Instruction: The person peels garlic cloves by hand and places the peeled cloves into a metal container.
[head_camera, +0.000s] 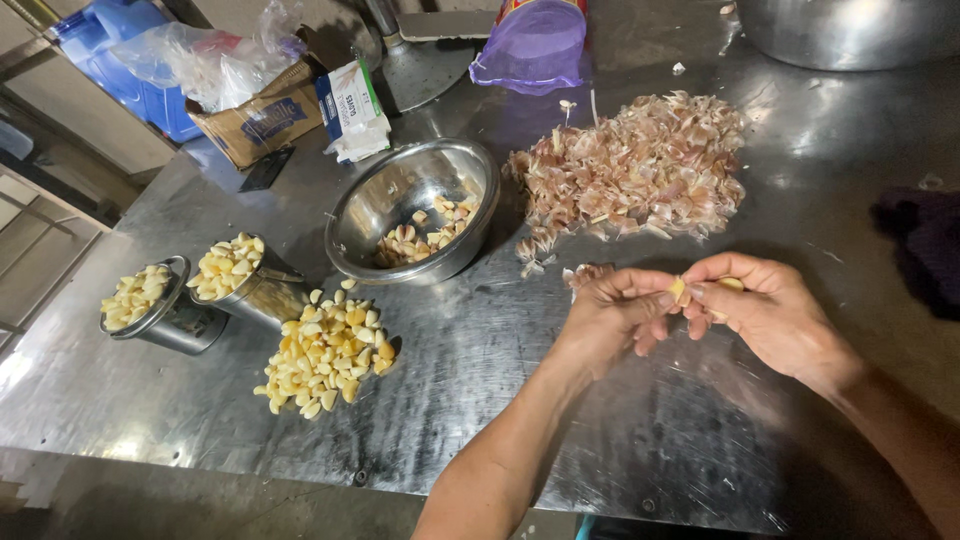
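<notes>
Head view: garlic clove (679, 291) pinched between fingers of left hand (612, 312) and right hand (762, 308), above the near right tabletop (480, 400). Small, light, firm, likely slippery once bare; best gripped at the ends. Far left: brown cardboard box (262, 119), white-and-green carton (352, 108), blue container (120, 60); far middle, purple net bag (533, 45).

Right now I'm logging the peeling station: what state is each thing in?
Garlic clove: pinched between both hands.
Steel bowl: upright, a few cloves inside.
Two metal cups: heaped with peeled cloves.
Peeled pile: loose on the table.
Garlic skins: heaped.
</notes>
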